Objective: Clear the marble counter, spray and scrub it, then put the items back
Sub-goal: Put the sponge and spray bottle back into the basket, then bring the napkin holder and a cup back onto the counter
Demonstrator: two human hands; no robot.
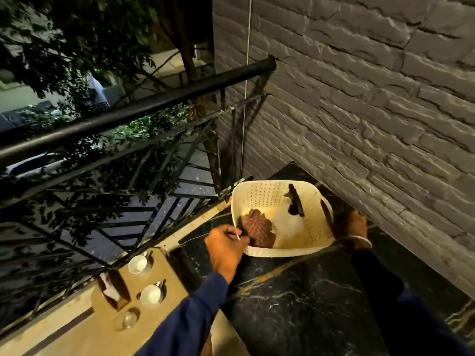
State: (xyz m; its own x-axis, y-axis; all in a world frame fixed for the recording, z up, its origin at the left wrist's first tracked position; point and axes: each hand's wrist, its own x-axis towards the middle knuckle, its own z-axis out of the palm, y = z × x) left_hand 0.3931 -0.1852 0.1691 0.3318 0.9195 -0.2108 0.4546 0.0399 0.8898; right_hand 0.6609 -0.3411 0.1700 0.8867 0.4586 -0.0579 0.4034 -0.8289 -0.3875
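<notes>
A cream perforated basket point(259, 199) sits at the far end of the black marble counter point(303, 299), tilted toward me. Inside it lie a brown checked cloth point(259, 228), something white and a dark handled object point(295, 201). My left hand point(226, 249) grips the basket's near-left rim, with a thin white stick between its fingers. At the basket's right side, my right hand point(350, 228), with a bangle on the wrist, is closed on the rim by the dark handle.
Down on the tan floor to the left stand two white cups point(138, 264), a brown box point(114, 289) and a clear glass point(127, 319). A black railing point(128, 114) runs along the left. A grey stone wall point(372, 98) borders the counter on the right.
</notes>
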